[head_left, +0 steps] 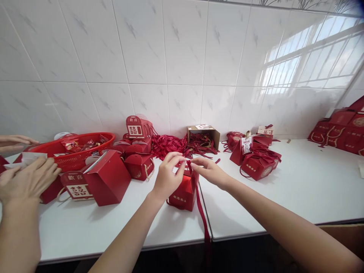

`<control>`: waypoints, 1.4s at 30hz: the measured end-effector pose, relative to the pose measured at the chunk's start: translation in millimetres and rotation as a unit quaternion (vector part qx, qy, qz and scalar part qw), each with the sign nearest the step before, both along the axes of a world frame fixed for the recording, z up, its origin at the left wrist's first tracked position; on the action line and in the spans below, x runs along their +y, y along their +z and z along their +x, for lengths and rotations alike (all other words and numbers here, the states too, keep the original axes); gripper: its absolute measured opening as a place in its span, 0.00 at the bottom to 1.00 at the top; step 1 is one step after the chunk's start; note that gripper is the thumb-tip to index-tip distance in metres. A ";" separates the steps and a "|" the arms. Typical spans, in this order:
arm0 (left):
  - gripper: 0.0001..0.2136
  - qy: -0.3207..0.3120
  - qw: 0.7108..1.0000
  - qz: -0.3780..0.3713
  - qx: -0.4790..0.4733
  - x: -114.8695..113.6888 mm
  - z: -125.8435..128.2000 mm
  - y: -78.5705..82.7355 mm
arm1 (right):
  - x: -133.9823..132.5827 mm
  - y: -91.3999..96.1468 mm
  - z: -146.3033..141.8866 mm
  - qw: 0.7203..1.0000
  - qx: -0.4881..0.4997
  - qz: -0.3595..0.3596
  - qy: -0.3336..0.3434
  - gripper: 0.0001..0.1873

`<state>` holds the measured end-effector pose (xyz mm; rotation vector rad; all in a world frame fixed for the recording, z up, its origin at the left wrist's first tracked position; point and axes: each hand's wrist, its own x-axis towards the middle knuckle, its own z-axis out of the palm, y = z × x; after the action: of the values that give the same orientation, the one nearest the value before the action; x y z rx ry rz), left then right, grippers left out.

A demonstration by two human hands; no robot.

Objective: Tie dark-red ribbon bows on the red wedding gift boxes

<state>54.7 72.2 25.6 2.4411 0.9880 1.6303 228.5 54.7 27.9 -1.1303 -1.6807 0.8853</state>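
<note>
A small red gift box (182, 194) with gold lettering stands upright near the table's front edge. Over its top my left hand (170, 176) pinches a dark red ribbon (201, 210). My right hand (211, 171) meets it from the other side, its fingertips closed on the same ribbon. One long end of the ribbon runs down the box's right side and hangs over the table edge. The exact loop between the fingertips is too small to make out.
A co-worker's hands (31, 178) handle a box at the left by a red basket (68, 161) of packets. Red boxes (108, 178) stand beside it. Loose ribbons (170, 146) and an open carton (216, 140) lie behind. Finished-looking boxes (258, 165) sit at right.
</note>
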 end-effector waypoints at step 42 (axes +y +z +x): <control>0.19 -0.054 0.896 -0.419 -0.139 -15.2 -28.3 -33.1 | 12.6 -18.9 -47.5 0.995 -0.060 -0.076 -0.012 0.12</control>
<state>26.4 57.0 -7.5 1.6045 1.1528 1.1171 181.0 67.3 9.0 -1.3260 -1.7166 0.9598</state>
